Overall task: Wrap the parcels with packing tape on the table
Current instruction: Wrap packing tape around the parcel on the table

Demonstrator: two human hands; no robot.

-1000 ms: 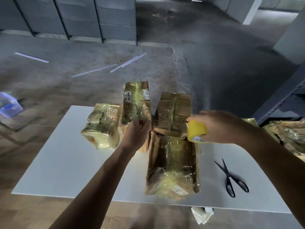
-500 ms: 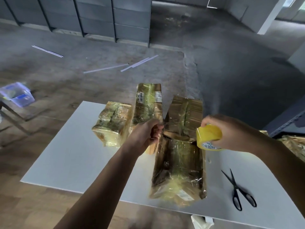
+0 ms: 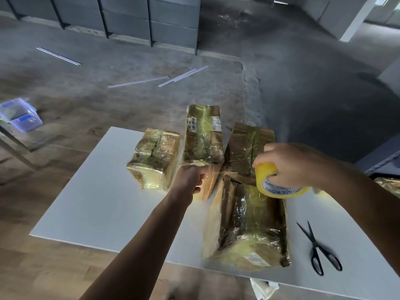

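In the head view, a yellow tape roll is gripped by the curled right hand at centre right. A clear strip is stretched leftward from it to the left hand, whose fingers are closed on what is judged to be its free end. Beneath the strip, mid-frame on the table, glossy film-wrapped brown parcels are clustered, and the front parcel is laid lengthwise toward the lower edge, nearest the right hand.

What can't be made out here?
Head view only:
- Print on roll: partly covered by right hand.
- End of tape: hidden inside left hand.
- Text on label: too small.
- Most of bag: cut off by table edge and frame bottom.
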